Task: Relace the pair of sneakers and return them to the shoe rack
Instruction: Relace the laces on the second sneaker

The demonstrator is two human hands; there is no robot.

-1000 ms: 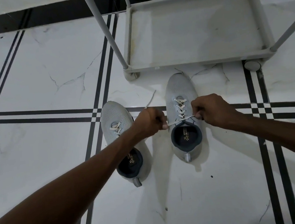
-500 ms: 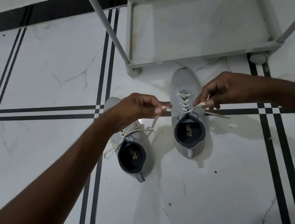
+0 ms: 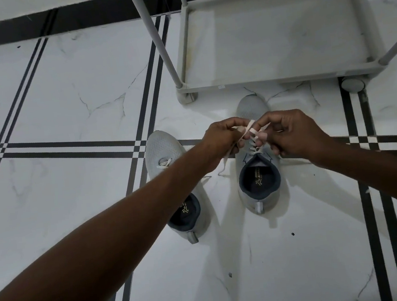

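Observation:
Two grey sneakers stand side by side on the floor, toes pointing to the rack. The right sneaker (image 3: 259, 193) has its white lace (image 3: 244, 130) threaded up to the tongue. Both hands meet above its laced part: my left hand (image 3: 223, 142) pinches one lace end, my right hand (image 3: 292, 134) pinches the other, and the two ends cross between my fingertips. A loose tail hangs down to the left of the shoe. The left sneaker (image 3: 163, 154) lies partly under my left forearm, with a short stretch of lace showing near its toe.
The grey shoe rack (image 3: 281, 80) stands just beyond the sneakers, its bottom shelf bare, with slanted poles (image 3: 157, 36) rising from its front corners. The floor is glossy white marble tile with black stripe lines (image 3: 68, 146). A round rack foot (image 3: 353, 84) sits at the right.
My hands pulled the lace ends apart sideways, then came together above the right sneaker, where the ends now cross. The view has tilted slightly.

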